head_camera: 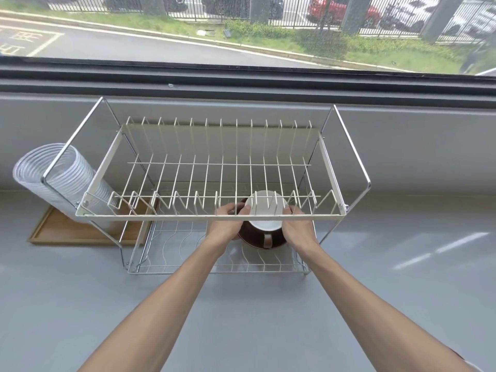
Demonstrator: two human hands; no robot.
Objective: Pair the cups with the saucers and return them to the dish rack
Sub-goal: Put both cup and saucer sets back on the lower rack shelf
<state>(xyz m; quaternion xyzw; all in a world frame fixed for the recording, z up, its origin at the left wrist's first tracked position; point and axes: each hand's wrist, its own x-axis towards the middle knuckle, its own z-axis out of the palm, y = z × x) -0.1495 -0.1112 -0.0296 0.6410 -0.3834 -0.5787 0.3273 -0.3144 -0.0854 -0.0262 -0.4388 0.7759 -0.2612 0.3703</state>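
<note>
A white cup [265,212] with a brown handle sits on a dark brown saucer [257,241], both under the upper tier of a two-tier wire dish rack [204,217]. My left hand [228,224] grips the saucer's left edge, its thumb against the cup. On the saucer's right edge my right hand [296,228] has a matching grip. The pair is just above the rack's lower shelf [171,253], on its right half. The upper tier's front bar hides part of the cup and my fingers.
The rack's upper tier holds nothing. To the left, a ribbed clear plastic tube [51,178] stands on a wooden tray [75,232]. The rack stands on a grey counter [402,264] below a window.
</note>
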